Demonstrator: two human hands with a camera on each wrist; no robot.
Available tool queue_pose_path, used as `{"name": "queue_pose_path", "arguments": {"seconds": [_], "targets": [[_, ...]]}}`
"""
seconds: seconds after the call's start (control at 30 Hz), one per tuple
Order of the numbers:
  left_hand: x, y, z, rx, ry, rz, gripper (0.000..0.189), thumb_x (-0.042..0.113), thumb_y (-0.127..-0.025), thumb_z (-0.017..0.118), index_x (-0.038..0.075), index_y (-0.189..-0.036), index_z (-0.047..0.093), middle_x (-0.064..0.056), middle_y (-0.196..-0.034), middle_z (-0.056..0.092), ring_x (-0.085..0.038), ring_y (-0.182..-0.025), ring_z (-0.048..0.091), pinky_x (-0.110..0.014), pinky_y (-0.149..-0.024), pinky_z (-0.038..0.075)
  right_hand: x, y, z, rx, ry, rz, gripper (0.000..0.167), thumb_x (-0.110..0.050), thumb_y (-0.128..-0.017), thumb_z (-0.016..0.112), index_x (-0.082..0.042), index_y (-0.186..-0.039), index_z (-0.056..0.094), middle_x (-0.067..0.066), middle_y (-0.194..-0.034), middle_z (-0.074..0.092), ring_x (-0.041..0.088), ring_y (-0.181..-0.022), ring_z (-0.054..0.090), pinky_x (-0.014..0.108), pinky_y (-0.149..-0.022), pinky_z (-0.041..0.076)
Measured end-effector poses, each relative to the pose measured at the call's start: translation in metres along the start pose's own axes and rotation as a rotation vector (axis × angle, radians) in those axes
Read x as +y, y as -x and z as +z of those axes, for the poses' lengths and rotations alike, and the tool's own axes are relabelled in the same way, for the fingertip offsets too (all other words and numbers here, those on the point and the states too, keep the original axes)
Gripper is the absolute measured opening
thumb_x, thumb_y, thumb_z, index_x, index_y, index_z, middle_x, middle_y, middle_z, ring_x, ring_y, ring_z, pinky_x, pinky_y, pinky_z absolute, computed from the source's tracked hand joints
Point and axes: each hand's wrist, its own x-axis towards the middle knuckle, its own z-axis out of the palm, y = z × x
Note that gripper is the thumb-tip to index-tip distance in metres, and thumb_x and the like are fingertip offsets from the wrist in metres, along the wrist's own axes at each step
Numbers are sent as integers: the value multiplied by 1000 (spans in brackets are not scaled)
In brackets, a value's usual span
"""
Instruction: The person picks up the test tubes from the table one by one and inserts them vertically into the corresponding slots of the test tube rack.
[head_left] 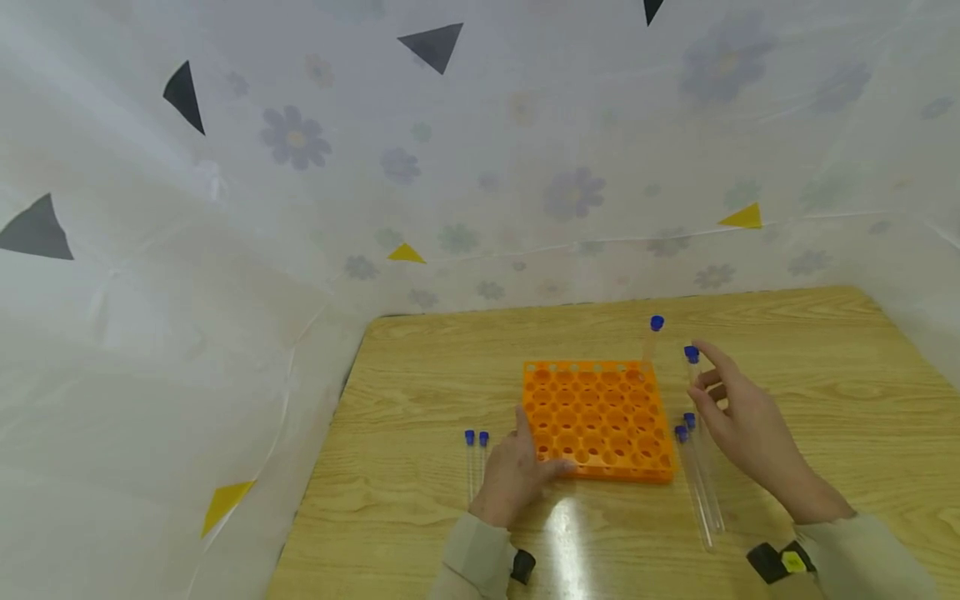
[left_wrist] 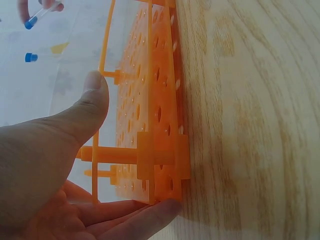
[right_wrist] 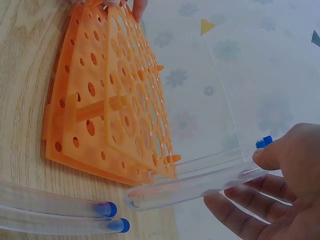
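Note:
An orange test tube rack [head_left: 592, 421] stands on the table, its tiers pierced with round holes. My left hand [head_left: 517, 471] grips its near left corner, the thumb [left_wrist: 95, 95] over the top tier and the fingers against the side. At the rack's right side, my right hand [head_left: 750, 425] holds a clear test tube [right_wrist: 175, 192] near its blue-capped end. In the right wrist view that tube is tilted, bottom end towards the rack; the hand hides its cap. A blue-capped tube [head_left: 657, 322] stands in the rack's far right corner.
Two capped tubes [head_left: 697, 492] lie on the table right of the rack. Two thinner-looking capped tubes [head_left: 470, 458] lie to its left, partly hidden by my left hand. A flower-patterned curtain [head_left: 487, 208] hangs behind the wooden table [head_left: 405, 392].

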Motion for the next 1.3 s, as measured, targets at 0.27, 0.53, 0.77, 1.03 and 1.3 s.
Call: {"name": "queue_pose_path", "arguments": {"seconds": [0.27,0.53,0.77,1.03,1.3], "targets": [[1,0,0,-5,14,-12,119,61,-80,71,0,-158,5,-8,-74,58,-12,-51,48,-27,-52,42,-4,-6,1,51,-21,12,64,-1,-95,62,-7,-152,34,10,-96,65,28,-81,63,16,-63,50],[2,0,0,-3,24,-10,119,61,-80,71,-1,-158,6,-4,-67,53,-12,-48,42,-26,-48,38,-6,-11,1,86,-56,29,62,0,-95,62,-6,-151,36,9,-96,65,19,-77,63,4,-65,45],[3,0,0,-6,28,-17,119,60,-80,71,-1,-158,5,-3,-63,51,-11,-46,38,-26,-46,36,-6,-20,5,129,-97,29,65,3,-94,61,-13,-152,37,8,-98,66,-16,-89,49,-1,-69,42],[1,-2,0,-17,31,-21,120,61,-80,71,0,-158,5,-6,-69,55,-13,-50,46,-27,-51,41,-4,-27,15,166,-157,12,63,5,-94,59,-13,-150,36,13,-101,65,-19,-96,47,-5,-75,40],[0,-3,1,-12,15,-18,121,62,-79,72,0,-159,6,-15,-87,65,-12,-58,53,-28,-58,46,-2,-28,20,155,-222,12,68,10,-95,56,-13,-153,28,15,-106,62,-16,-99,48,-5,-80,39]]}}
